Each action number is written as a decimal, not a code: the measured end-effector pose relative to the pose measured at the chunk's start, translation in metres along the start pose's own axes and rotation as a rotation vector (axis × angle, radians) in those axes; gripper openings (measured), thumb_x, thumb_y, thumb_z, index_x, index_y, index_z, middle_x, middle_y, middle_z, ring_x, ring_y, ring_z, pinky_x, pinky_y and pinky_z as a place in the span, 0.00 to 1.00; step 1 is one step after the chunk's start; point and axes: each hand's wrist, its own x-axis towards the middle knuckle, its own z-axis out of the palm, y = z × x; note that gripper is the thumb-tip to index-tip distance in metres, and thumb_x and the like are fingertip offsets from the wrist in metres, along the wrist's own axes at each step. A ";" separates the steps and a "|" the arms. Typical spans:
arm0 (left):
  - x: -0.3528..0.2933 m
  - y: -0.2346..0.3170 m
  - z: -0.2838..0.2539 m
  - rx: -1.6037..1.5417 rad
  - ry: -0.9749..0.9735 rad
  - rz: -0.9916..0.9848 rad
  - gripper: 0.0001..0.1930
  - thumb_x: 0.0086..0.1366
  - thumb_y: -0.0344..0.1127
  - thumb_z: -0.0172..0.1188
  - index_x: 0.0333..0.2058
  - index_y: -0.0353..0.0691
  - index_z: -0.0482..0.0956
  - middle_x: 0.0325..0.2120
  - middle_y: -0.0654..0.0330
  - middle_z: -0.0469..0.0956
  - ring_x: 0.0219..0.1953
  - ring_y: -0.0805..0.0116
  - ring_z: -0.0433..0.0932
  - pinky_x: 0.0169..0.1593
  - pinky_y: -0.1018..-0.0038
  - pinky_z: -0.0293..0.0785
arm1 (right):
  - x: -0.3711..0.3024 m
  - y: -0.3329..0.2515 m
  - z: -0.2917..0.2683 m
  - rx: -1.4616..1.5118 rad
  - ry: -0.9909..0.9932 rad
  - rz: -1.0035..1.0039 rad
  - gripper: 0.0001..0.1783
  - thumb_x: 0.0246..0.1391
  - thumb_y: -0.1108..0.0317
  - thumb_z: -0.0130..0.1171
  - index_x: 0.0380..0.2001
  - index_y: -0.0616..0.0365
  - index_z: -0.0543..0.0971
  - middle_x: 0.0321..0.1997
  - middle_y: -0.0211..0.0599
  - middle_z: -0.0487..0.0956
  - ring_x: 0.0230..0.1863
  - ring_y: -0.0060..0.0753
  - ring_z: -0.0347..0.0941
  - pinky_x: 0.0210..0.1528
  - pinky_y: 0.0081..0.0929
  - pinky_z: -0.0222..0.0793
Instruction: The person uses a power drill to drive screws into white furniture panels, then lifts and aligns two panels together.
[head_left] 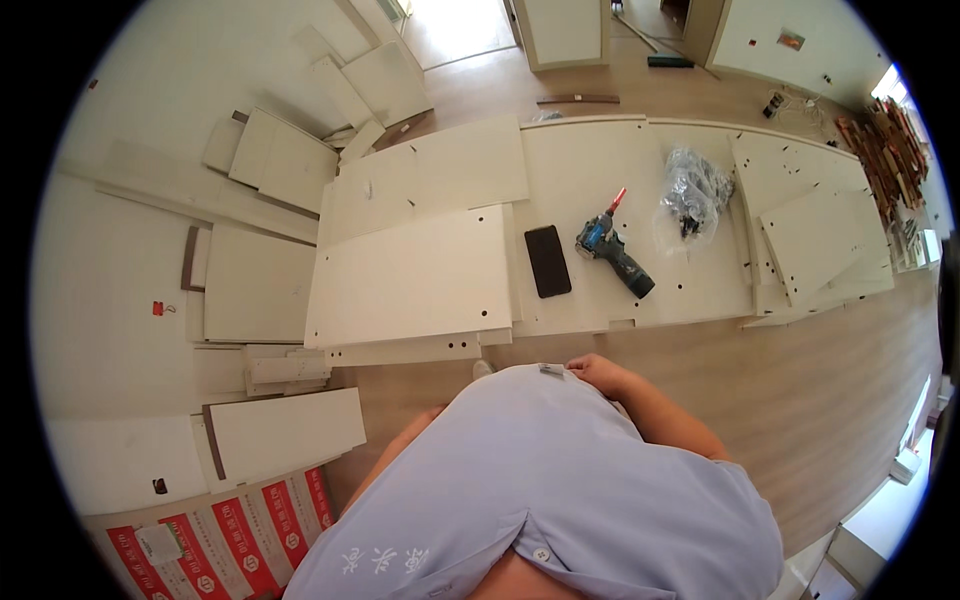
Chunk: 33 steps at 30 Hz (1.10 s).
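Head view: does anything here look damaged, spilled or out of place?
Nothing looks damaged or spilled. The white panels lie overlapped at mixed angles on the floor, with a cordless drill, a black phone and a clear hardware bag loose on them.

Right hand (598,373) at pale shirt hem (552,371), fingers curled against the cloth

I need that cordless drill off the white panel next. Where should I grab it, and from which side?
Take the cordless drill by its dark handle at the lower right, coming from above on the near side. It lies flat on the white panel, red-tipped bit pointing up-right, away from the phone.
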 end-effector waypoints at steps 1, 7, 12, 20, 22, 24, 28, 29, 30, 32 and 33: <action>0.001 -0.002 -0.007 0.036 -0.031 -0.021 0.18 0.71 0.42 0.61 0.51 0.35 0.81 0.43 0.56 0.85 0.43 0.66 0.83 0.48 0.68 0.78 | 0.001 -0.010 0.005 -0.076 0.045 -0.019 0.15 0.67 0.60 0.57 0.43 0.61 0.84 0.38 0.38 0.85 0.39 0.29 0.77 0.46 0.32 0.74; 0.025 0.030 -0.061 0.258 0.046 0.040 0.20 0.70 0.46 0.60 0.50 0.35 0.82 0.45 0.52 0.85 0.44 0.61 0.83 0.50 0.64 0.78 | 0.050 -0.019 0.051 -0.477 0.313 -0.232 0.20 0.65 0.55 0.56 0.42 0.62 0.84 0.43 0.56 0.84 0.47 0.61 0.79 0.51 0.46 0.74; 0.050 -0.009 -0.116 0.225 0.215 0.273 0.19 0.70 0.45 0.58 0.45 0.33 0.84 0.44 0.45 0.84 0.45 0.52 0.83 0.51 0.62 0.77 | 0.085 -0.040 0.108 -0.518 0.324 -0.248 0.19 0.65 0.57 0.54 0.40 0.63 0.84 0.44 0.54 0.83 0.47 0.60 0.79 0.50 0.48 0.74; 0.097 -0.084 -0.181 0.210 0.213 0.373 0.18 0.70 0.44 0.57 0.43 0.31 0.83 0.43 0.42 0.83 0.46 0.46 0.82 0.53 0.58 0.76 | 0.132 -0.003 0.170 -0.472 0.338 -0.143 0.16 0.59 0.58 0.59 0.40 0.59 0.84 0.44 0.52 0.84 0.48 0.57 0.80 0.51 0.43 0.75; 0.085 -0.060 -0.189 0.192 0.151 0.327 0.19 0.70 0.45 0.57 0.43 0.32 0.83 0.43 0.41 0.83 0.47 0.45 0.82 0.53 0.58 0.76 | 0.142 0.048 0.178 -0.435 0.402 -0.108 0.17 0.59 0.58 0.59 0.40 0.60 0.84 0.44 0.53 0.85 0.48 0.56 0.81 0.50 0.42 0.75; 0.105 -0.076 -0.186 0.150 0.138 0.330 0.19 0.70 0.45 0.57 0.43 0.32 0.84 0.43 0.41 0.83 0.47 0.45 0.82 0.54 0.58 0.76 | 0.146 0.057 0.176 -0.454 0.406 -0.102 0.17 0.58 0.57 0.60 0.39 0.61 0.85 0.44 0.55 0.85 0.48 0.54 0.82 0.50 0.42 0.76; 0.119 -0.077 -0.189 0.161 0.107 0.297 0.19 0.70 0.46 0.57 0.42 0.32 0.84 0.42 0.43 0.84 0.46 0.46 0.83 0.52 0.58 0.77 | 0.135 0.017 0.195 -0.441 0.434 -0.038 0.18 0.58 0.57 0.62 0.39 0.63 0.85 0.40 0.53 0.86 0.43 0.49 0.84 0.46 0.42 0.77; 0.115 -0.078 -0.194 0.165 0.058 0.250 0.18 0.69 0.45 0.59 0.42 0.34 0.85 0.42 0.44 0.84 0.46 0.46 0.83 0.51 0.57 0.77 | 0.130 0.014 0.200 -0.443 0.444 -0.019 0.18 0.58 0.57 0.62 0.39 0.63 0.85 0.39 0.53 0.86 0.43 0.48 0.83 0.45 0.42 0.77; 0.111 -0.080 -0.195 0.164 0.004 0.202 0.17 0.68 0.45 0.60 0.42 0.35 0.85 0.42 0.45 0.84 0.45 0.46 0.83 0.51 0.57 0.78 | 0.126 0.018 0.201 -0.450 0.455 0.003 0.18 0.58 0.57 0.62 0.39 0.63 0.85 0.38 0.52 0.86 0.42 0.48 0.83 0.45 0.42 0.77; 0.135 -0.133 -0.209 0.266 -0.070 0.273 0.15 0.65 0.44 0.63 0.41 0.39 0.86 0.42 0.48 0.85 0.44 0.47 0.83 0.49 0.57 0.78 | 0.117 0.025 0.203 -0.457 0.476 0.044 0.18 0.59 0.57 0.61 0.39 0.63 0.85 0.37 0.51 0.86 0.41 0.47 0.83 0.44 0.42 0.77; 0.159 -0.182 -0.221 0.368 -0.078 0.394 0.14 0.63 0.43 0.65 0.41 0.40 0.86 0.41 0.49 0.85 0.44 0.47 0.83 0.48 0.56 0.79 | 0.113 0.029 0.204 -0.463 0.483 0.057 0.18 0.60 0.58 0.61 0.39 0.64 0.84 0.36 0.50 0.86 0.40 0.46 0.83 0.43 0.42 0.77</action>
